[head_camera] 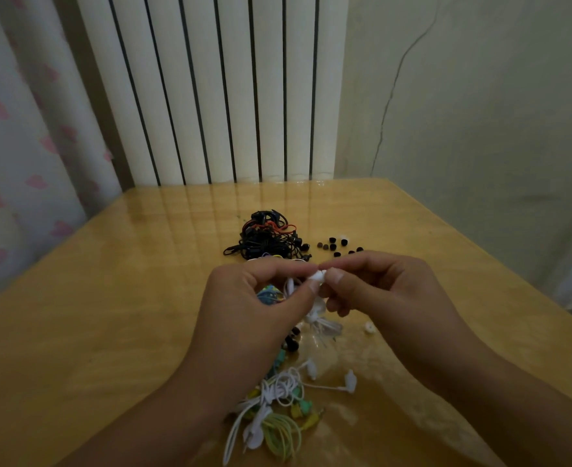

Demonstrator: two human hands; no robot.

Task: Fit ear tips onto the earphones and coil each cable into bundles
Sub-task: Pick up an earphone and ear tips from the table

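Hands meet above the worktop (109, 298): left hand (254, 308) and right hand (389, 291) both pinch a white earbud (318, 275), its cable (321, 323) hanging below. Black ear tips (337, 246) lie far right beside a black earphone pile (267, 239); white and green earphones (278, 409) lie near.

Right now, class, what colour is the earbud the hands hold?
White earbud, seen in the head view.

White earbud (318, 276) pinched between my fingertips, cable (321, 323) dangling. Black tips (340, 247) scattered behind; black bundle (267, 239) far, white/green tangle (278, 399) near me.
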